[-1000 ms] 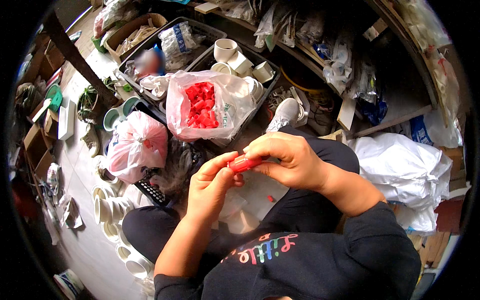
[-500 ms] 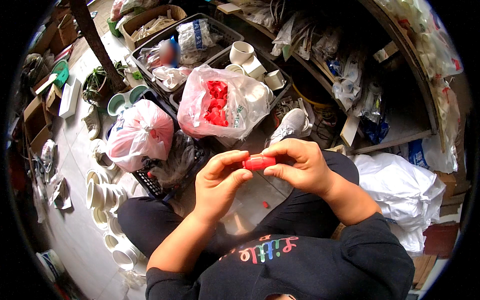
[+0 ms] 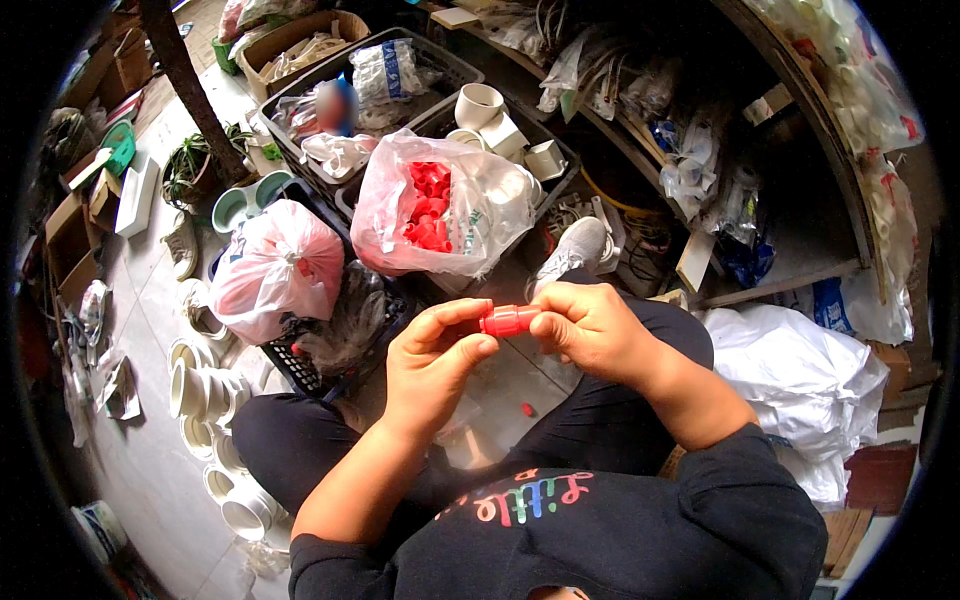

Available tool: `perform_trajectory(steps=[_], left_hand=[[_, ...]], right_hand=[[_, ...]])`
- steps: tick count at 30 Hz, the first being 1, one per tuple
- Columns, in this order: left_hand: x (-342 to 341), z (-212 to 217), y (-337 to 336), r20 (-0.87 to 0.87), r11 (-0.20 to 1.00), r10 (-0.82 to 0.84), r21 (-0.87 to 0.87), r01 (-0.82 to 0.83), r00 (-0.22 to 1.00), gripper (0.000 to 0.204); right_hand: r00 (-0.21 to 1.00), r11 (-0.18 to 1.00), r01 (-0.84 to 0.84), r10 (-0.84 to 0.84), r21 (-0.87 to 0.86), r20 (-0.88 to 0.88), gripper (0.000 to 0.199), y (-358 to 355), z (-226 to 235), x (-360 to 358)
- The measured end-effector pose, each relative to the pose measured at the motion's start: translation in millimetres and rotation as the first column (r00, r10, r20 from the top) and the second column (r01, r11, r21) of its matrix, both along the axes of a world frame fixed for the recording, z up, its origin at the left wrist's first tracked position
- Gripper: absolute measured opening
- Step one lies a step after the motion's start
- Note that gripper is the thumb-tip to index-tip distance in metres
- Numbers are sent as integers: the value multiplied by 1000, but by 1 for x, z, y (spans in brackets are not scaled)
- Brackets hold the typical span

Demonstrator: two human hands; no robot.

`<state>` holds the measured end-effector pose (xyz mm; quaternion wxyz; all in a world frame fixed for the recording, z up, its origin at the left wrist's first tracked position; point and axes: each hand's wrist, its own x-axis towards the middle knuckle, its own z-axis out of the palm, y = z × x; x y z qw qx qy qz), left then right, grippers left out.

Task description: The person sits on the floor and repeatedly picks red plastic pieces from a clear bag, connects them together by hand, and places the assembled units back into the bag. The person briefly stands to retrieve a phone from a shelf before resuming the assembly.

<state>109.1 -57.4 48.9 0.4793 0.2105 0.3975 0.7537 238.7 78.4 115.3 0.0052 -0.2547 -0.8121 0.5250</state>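
A short red plastic pipe fitting (image 3: 508, 320) with a wider ribbed middle is held level between my hands, above my lap. My right hand (image 3: 598, 335) pinches its right end with thumb and bent fingers. At the left end are the fingertips and thumb of my left hand (image 3: 435, 360), closed around that end. Beyond my hands, a translucent plastic bag (image 3: 385, 215) stands open with many similar red fittings (image 3: 430, 210) inside. On the floor between my legs lies a small red piece (image 3: 528, 409).
A tied pinkish bag (image 3: 280, 270) sits on a dark basket (image 3: 300, 368) at left. White pipe fittings (image 3: 205, 390) line the floor beside my left knee. Black crates (image 3: 440, 62) stand behind. A wooden shelf (image 3: 820, 280) and white sack (image 3: 795, 375) are at right.
My right fingers have shifted and curled more tightly over the fitting's right end. The fitting and both hands moved slightly left.
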Motion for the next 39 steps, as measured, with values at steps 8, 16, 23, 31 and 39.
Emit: perform_trajectory(steps=[8,16,23,31,39], left_hand=[[1,-4,1,18,1000,-10,2,9,1000,30],[0,-3,1,21,1000,-13,-8,13,1000,30],[-1,-4,1,7,1000,-18,-20,18,1000,30],[0,-4,1,42,1000,-29,3,29,999,29],[0,-6,1,32,999,-30,33,29,999,29]], right_hand=[[986,994,96,-102,-52,-132,41,-7,3,-3],[987,972,162,-161,-173,22,35,-4,17,-7],[990,997,60,-53,49,-127,42,-6,13,-8],[989,995,80,-72,60,-130,40,-5,12,-7],[977,996,54,-38,71,-211,42,-7,5,-6]])
